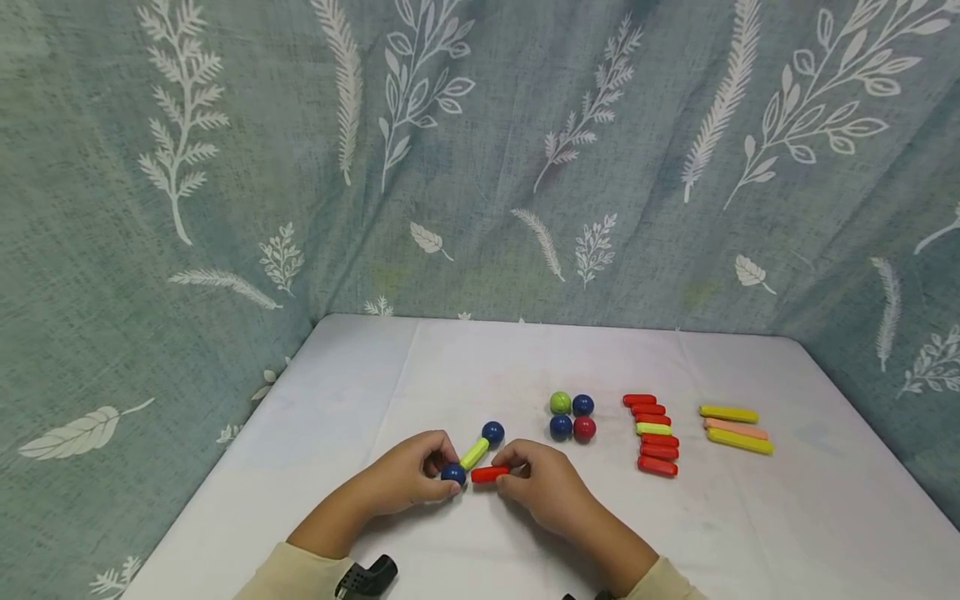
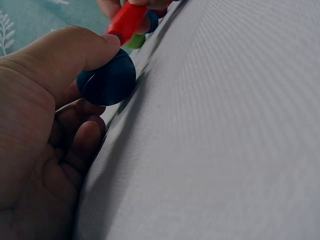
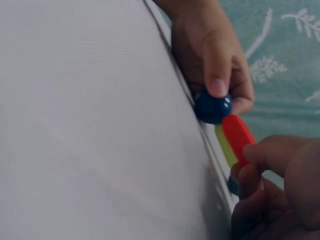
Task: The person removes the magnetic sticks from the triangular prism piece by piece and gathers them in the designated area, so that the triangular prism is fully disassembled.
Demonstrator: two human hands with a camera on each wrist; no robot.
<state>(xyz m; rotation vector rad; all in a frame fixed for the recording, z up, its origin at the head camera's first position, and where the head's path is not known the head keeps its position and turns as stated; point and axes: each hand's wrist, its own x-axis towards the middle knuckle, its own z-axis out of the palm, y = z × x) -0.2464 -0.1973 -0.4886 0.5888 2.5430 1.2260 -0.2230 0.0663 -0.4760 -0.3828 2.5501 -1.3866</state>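
My left hand (image 1: 408, 473) pinches a dark blue ball (image 1: 453, 475) between thumb and fingers, low over the white table. From that ball a yellow-green stick (image 1: 474, 454) runs away to a second blue ball (image 1: 492, 432). A short red stick (image 1: 489, 474) is pinched in my right hand (image 1: 546, 487), its free end pointing at the blue ball in the left hand. In the right wrist view the red stick (image 3: 238, 139) has its tip right at the ball (image 3: 213, 107). The left wrist view shows the thumb on top of the ball (image 2: 107, 80).
Behind my right hand sit a green ball (image 1: 560, 402), two blue balls and a red ball (image 1: 584, 429), grouped together. Farther right lies a column of short sticks, mostly red (image 1: 658, 466), then longer yellow sticks (image 1: 739, 441) and an orange one (image 1: 736, 429). A patterned curtain (image 1: 480, 167) surrounds the table.
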